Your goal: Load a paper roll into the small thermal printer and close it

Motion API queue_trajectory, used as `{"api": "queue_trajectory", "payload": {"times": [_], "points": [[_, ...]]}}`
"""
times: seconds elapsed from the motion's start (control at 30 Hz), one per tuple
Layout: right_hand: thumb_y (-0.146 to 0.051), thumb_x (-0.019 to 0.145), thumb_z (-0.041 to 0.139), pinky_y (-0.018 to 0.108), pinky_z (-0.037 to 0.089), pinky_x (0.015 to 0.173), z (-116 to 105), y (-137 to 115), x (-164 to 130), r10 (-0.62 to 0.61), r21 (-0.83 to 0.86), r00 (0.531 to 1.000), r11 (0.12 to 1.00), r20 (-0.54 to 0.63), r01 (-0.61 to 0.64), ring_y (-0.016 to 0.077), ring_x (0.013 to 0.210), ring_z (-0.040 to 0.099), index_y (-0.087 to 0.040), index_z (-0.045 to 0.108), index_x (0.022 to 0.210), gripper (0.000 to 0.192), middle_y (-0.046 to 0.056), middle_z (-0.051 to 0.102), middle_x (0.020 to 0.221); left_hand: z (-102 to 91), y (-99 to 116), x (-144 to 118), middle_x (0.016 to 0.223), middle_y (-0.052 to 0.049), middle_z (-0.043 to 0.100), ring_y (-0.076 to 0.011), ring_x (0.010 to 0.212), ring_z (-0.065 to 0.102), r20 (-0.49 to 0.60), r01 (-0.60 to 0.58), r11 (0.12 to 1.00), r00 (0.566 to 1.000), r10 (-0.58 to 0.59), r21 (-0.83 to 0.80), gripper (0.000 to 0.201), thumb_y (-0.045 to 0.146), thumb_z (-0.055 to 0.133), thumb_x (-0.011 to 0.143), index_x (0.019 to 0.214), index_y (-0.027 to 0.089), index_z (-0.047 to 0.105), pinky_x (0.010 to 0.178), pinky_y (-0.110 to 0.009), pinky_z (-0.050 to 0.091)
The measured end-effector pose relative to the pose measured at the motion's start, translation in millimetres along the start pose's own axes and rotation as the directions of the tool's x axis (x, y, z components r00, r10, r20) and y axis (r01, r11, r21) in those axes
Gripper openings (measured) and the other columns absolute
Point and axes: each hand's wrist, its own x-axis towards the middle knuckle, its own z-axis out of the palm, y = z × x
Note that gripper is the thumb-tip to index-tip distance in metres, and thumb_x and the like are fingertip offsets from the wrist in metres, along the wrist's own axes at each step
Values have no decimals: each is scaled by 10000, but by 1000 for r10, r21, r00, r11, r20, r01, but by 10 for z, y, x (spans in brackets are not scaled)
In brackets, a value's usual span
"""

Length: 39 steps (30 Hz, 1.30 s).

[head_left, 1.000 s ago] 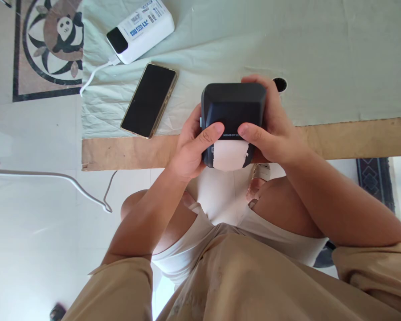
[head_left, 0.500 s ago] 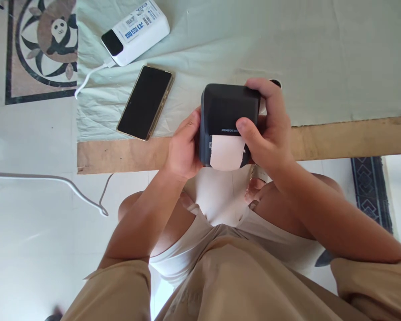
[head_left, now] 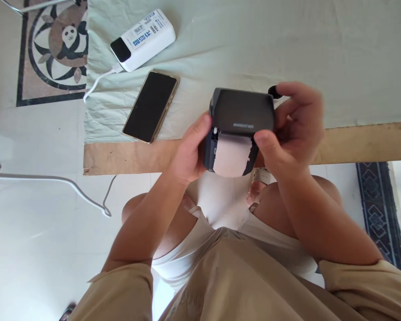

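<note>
A dark label printer (head_left: 209, 149) with a strip of pale label paper (head_left: 233, 156) hanging from its front is held over the table's near edge. Its black lid (head_left: 243, 109) is tilted up, with a gap above the paper. My left hand (head_left: 192, 149) is closed round the printer's left side, thumb along the upper edge; its other fingers are hidden beneath. On the right, my right hand (head_left: 294, 129) has its thumb at the lid's front right corner and its other fingers bent beside the lid's right edge, slightly blurred. Beyond the printer lies a small round black object (head_left: 274, 92).
A smartphone (head_left: 150, 107) lies left of the printer on the pale green cloth (head_left: 220, 49). Behind it is a white power bank (head_left: 150, 42) with a white cable (head_left: 100, 79). The wooden table edge (head_left: 130, 157) runs in front; a metal rack bar (head_left: 53, 177) stands at left.
The printer's lid has lifted at the front, opening a gap above the paper. My right hand has shifted right with the lid's edge, and the view has moved slightly.
</note>
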Motion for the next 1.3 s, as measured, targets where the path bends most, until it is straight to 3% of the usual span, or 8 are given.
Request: {"api": "queue_trajectory", "payload": {"times": [0.2, 0.47, 0.73, 0.9, 1.03, 1.1, 1.2, 1.3], "points": [[-462, 1011, 428, 246, 386, 464, 56, -96, 134, -2, 101, 945, 994, -328, 37, 104, 733, 632, -308, 399, 1075, 170, 16, 490, 1101, 5, 19, -9, 962, -3, 737, -188, 1024, 722, 18, -33, 991, 999, 31, 127, 265, 451, 604, 945, 1065, 237, 701, 786, -239, 598], [-191, 798, 649, 330, 481, 590, -271, -357, 132, 63, -369, 985, 929, 160, 0, 142, 580, 595, -261, 623, 994, 210, -18, 748, 911, 62, 9, -29, 1088, -35, 723, -220, 1103, 692, 33, -42, 983, 999, 37, 177, 301, 445, 678, 903, 1111, 228, 687, 780, -243, 572], [-311, 749, 695, 315, 418, 540, -370, -286, 108, 146, -382, 940, 924, 310, -17, 158, 551, 582, -273, 639, 1204, 460, 13, 770, 969, 47, 4, -62, 1064, -43, 698, -228, 1032, 677, 82, -30, 948, 997, 4, 316, 441, 507, 716, 856, 1202, 236, 676, 833, -276, 535], [-298, 714, 738, 257, 374, 463, -435, -271, 90, 198, 12, 941, 978, 276, -209, 67, 455, 436, -319, 600, 1158, 465, -35, 741, 949, 63, 4, -51, 1093, -19, 713, -194, 1043, 683, 56, -48, 971, 998, 35, 236, 376, 452, 696, 888, 1202, 248, 670, 826, -242, 550], [-550, 668, 743, 268, 332, 421, -687, -52, 238, 220, 446, 956, 848, 193, -285, 131, 510, 507, -356, 560, 1109, 515, -16, 688, 858, 55, 8, -17, 972, -1, 735, -165, 917, 720, 33, -30, 988, 999, 25, 154, 284, 423, 688, 898, 1110, 234, 701, 728, -214, 561], [-677, 660, 662, 291, 296, 436, -795, 136, 345, 328, 438, 909, 799, 257, -412, 122, 544, 485, -341, 566, 1124, 581, 53, 667, 1102, 38, 4, 2, 972, -5, 742, -190, 952, 731, 4, -16, 995, 1000, 16, 99, 280, 443, 662, 907, 1090, 234, 700, 681, -220, 565], [-563, 690, 512, 282, 246, 461, -803, 422, 448, 523, 543, 850, 731, -57, -413, 95, 563, 412, -249, 531, 1030, 463, 94, 594, 1040, 13, -8, 30, 970, -17, 750, -240, 1078, 720, -50, 0, 1000, 999, 0, -1, 280, 450, 581, 939, 1030, 217, 708, 777, -286, 609], [-322, 731, 489, 251, 309, 481, -687, 575, 446, 488, 375, 830, 847, -270, -376, 74, 578, 428, -237, 421, 911, 210, 32, 513, 902, 17, -13, 50, 871, -15, 753, -239, 1083, 728, -116, -16, 997, 993, 7, -80, 359, 447, 479, 980, 1005, 190, 728, 910, -348, 619]]}}
